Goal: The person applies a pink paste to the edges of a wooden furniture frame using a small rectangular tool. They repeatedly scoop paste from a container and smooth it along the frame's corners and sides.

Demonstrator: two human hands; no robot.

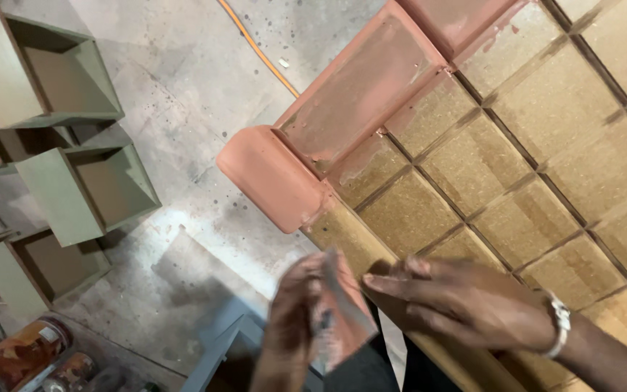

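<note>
A large chipboard panel (pixel 531 167) with a grid of grooves fills the right side; its edge and rounded corner (pixel 273 174) carry a reddish-brown filler coat. My left hand (pixel 292 327) holds a flat putty knife (pixel 342 312) smeared with the same reddish paste, low in the middle of the view, blurred by motion. My right hand (pixel 466 301), a metal watch on its wrist, lies flat on the bare panel edge, its fingertips touching the blade.
Several grey-green open wooden boxes (pixel 74 181) stand on the concrete floor (pixel 183 87) at the left. Jars and tins (pixel 23 352) sit at the bottom left. An orange cable (pixel 255 47) runs across the floor. A grey box corner (pixel 223 356) lies below my hands.
</note>
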